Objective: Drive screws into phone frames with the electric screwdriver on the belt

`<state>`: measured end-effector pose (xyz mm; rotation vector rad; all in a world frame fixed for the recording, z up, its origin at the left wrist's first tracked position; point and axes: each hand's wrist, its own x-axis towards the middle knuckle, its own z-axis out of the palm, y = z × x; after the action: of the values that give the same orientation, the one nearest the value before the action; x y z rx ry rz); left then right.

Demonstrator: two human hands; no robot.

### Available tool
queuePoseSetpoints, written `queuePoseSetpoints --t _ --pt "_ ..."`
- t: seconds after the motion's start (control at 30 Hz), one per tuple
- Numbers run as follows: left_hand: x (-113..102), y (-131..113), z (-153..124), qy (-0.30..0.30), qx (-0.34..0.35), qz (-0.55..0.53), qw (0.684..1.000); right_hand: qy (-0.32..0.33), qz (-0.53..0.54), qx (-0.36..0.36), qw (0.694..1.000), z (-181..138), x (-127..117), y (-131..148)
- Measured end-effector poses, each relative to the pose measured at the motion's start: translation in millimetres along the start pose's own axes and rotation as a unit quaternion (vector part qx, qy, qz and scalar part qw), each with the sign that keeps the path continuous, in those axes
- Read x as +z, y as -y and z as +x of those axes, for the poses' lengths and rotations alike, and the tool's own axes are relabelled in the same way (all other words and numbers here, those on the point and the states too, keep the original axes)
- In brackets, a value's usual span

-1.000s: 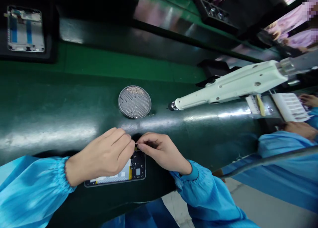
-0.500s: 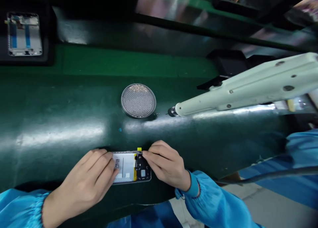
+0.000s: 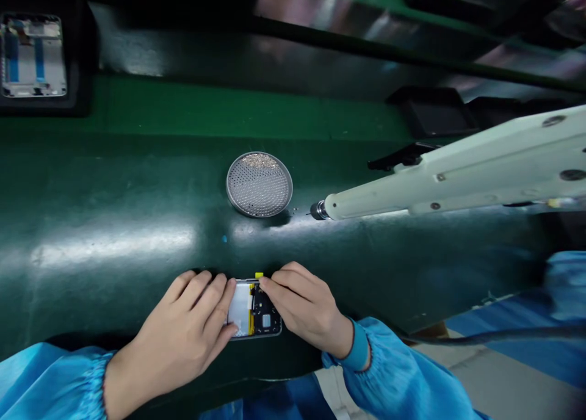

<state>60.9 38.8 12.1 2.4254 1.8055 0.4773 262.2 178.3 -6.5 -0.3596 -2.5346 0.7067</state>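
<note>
A partly assembled phone [image 3: 267, 315] lies on the green mat near its front edge, its battery and black inner cover exposed. My left hand [image 3: 187, 328] spans the phone's left part, fingers on the far edge and thumb toward the near side, gripping it and hiding that end. At the far edge, beside a small yellow tab [image 3: 259, 275], the thumb and fingers of my right hand [image 3: 311, 307] are pinched together on the phone's upper right area. Whatever they pinch is too small or hidden to make out.
A round dimpled tray [image 3: 259, 188] with tiny screws stands beyond the phone. An electric screwdriver [image 3: 412, 188] reaches in from the right, its bit pointing left. Another phone frame [image 3: 39, 57] rests in a black tray [image 3: 77, 99] at far left. A cable [image 3: 494, 334] crosses at lower right.
My left hand has slid right along the phone and covers more of the battery. My right hand stays pinched at the phone's far edge. The view has shifted slightly.
</note>
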Motion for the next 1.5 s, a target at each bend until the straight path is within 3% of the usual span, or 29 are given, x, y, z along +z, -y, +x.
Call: queuePoseSetpoints --t 0.2,0.43,0.67,1.1,1.33,1.5 --pt "2 1 1 -0.007 0.016 0.020 1.000 0.119 0.078 0.135 0.981 23 -17 1" --pt "3 1 0 -0.003 0.014 0.013 1.000 0.201 0.119 0.237 0.943 45 -23 -1" --pt "3 1 -1 -0.007 0.012 -0.013 1.000 0.313 0.173 0.365 0.859 67 -28 -9" --pt "0 6 -1 -0.011 0.001 -0.066 0.998 0.362 0.262 0.398 0.801 63 -33 -17" --pt "-1 6 1 -0.005 0.001 -0.044 0.999 0.370 0.234 0.406 0.802 70 -31 -14" --pt "-1 3 5 0.038 -0.010 -0.020 0.999 0.333 0.280 0.413 0.800 58 -31 -16"
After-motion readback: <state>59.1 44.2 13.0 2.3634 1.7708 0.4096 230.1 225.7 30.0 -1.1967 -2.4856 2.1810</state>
